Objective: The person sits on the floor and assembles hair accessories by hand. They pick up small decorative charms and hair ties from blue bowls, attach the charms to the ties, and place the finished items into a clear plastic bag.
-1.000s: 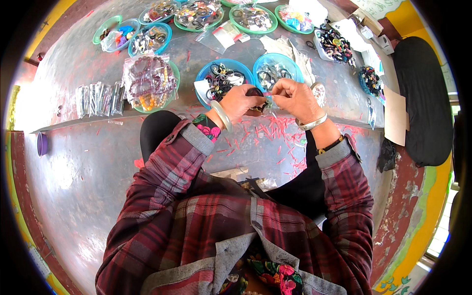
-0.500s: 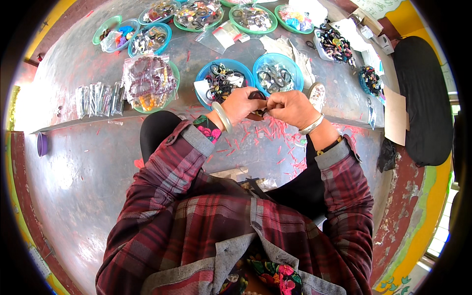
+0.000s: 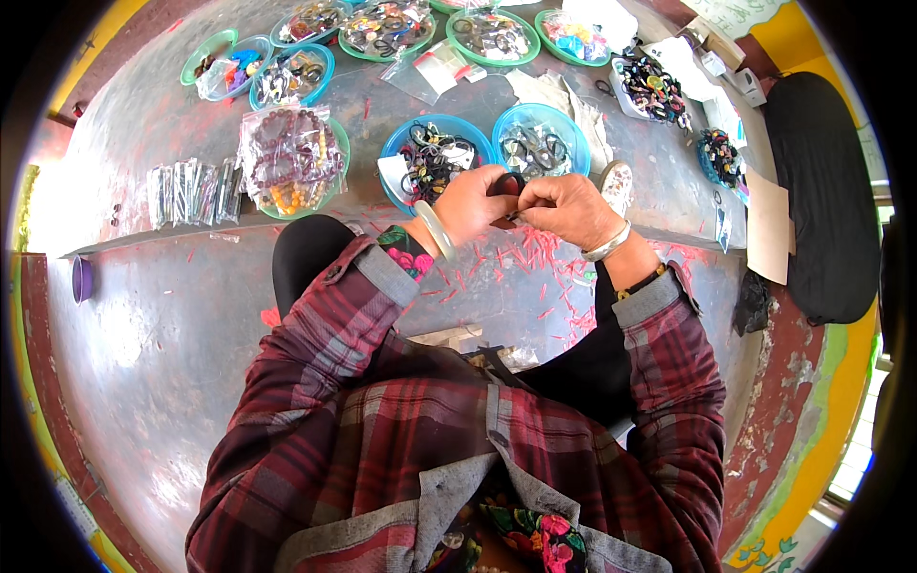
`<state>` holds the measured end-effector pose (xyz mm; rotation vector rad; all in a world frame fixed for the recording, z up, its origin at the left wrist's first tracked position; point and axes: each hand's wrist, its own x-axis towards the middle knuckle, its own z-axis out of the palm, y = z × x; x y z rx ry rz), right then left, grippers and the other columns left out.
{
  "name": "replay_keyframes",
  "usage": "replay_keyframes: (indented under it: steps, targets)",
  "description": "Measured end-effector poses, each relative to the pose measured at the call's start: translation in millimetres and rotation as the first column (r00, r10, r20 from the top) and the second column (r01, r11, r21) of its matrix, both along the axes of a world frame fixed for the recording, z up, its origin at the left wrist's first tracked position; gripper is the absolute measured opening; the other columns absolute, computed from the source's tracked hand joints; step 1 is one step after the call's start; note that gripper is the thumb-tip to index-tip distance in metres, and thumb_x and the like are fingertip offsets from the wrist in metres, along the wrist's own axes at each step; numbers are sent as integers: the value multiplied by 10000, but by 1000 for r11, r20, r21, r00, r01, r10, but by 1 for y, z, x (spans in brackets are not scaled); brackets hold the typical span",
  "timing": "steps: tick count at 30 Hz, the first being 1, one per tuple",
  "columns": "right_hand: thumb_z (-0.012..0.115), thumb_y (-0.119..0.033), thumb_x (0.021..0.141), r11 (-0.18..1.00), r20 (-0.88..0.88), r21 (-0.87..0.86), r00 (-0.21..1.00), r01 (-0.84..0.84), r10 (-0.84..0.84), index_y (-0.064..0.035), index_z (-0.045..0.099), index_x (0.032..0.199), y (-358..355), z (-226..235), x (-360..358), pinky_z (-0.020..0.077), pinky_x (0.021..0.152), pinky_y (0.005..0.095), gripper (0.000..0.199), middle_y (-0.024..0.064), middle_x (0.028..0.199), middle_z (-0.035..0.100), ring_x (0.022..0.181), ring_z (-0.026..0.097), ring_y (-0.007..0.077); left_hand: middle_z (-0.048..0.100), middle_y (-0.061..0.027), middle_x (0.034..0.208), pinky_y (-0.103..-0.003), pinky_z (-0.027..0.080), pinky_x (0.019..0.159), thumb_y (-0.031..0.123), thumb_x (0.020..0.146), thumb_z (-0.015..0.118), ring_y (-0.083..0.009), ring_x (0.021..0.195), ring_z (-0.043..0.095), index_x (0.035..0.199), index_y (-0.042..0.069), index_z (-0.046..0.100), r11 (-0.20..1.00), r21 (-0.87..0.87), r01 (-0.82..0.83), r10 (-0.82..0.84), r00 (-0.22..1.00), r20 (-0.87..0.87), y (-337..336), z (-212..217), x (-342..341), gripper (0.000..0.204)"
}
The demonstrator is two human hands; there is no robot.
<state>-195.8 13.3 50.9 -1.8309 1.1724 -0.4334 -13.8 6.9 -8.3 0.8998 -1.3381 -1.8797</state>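
In front of my body, a small dark reddish-brown item (image 3: pixel 507 186) with a rounded end is between my two hands; its kind is hard to make out. My left hand (image 3: pixel 466 204) is closed round its left side, the thumb pressed on it. From the other side my right hand (image 3: pixel 571 212) pinches at its lower right edge, fingers curled; a thin dark bit shows at the fingertips. Just beyond my hands are a blue basket (image 3: pixel 390 149) of black cords and white tags, and another blue basket (image 3: pixel 583 153) holding scissors and dark loops in clear plastic.
A green basket (image 3: pixel 345 143) of bagged beads stands on the ledge at left, beside clear packets (image 3: pixel 194 194) in a row. More baskets line the back. A white tray (image 3: pixel 625 94) of dark pieces is at right. Red scraps (image 3: pixel 540 250) litter the floor below my hands.
The brown item has tilted slightly, so more of its rounded top shows above my fingers. My left hand has shifted a little; my right hand stays almost in place.
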Motion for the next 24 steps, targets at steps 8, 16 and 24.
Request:
replay_keyframes:
  steps: [8, 16, 24]
  targets:
    - [621, -102, 719, 999, -11, -33, 999, 43, -44, -29, 614, 737, -2, 5, -2, 431, 518, 263, 75, 54, 607, 590, 542, 545, 125, 543, -17, 940, -297, 505, 802, 62, 803, 622, -132, 863, 580, 983, 47, 509, 945, 308, 109, -38, 973, -229, -4, 11, 8, 213]
    - [615, -96, 701, 994, -11, -94, 999, -48, 47, -42, 618, 750, 1, 4, 1, 433, 540, 274, 73, 75, 616, 583, 544, 549, 156, 558, -16, 906, -278, 518, 716, 48, 762, 647, -131, 785, 596, 944, 48, 533, 939, 333, 91, -47, 989, -139, -2, 10, 8, 215]
    - [587, -98, 696, 978, -52, -122, 985, -169, 164, -48, 624, 758, 0, 4, 1, 439, 560, 271, 89, 85, 635, 586, 574, 568, 174, 573, -17, 871, -257, 509, 625, 111, 753, 663, -110, 764, 584, 937, 33, 559, 992, 113, 58, -73, 988, 134, 1, 15, 7, 225]
